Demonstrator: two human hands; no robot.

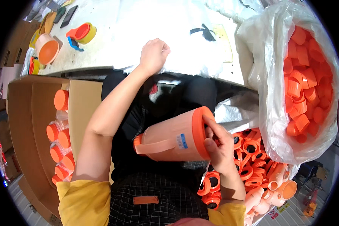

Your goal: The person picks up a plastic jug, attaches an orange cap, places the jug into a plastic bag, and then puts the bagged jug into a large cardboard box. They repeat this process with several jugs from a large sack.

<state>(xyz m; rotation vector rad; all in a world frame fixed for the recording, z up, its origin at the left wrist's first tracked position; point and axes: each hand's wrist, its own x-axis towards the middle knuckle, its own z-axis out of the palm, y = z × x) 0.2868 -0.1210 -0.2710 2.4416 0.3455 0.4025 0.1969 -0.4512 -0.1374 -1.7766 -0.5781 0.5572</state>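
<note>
Several orange-capped jugs [60, 141] lie in the cardboard box [22, 124] at left; the left hand [153, 54] rests fisted on white plastic sheeting [169, 22]; the right hand [218, 145] pinches the lid rim of a peach pitcher [173, 137] lying sideways on the lap; a clear bag [260, 75] holds orange caps [305, 86]

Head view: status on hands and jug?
Right hand grips orange-rimmed jug on lap. Left hand fisted on white plastic sheet. Nothing blocking.
</note>
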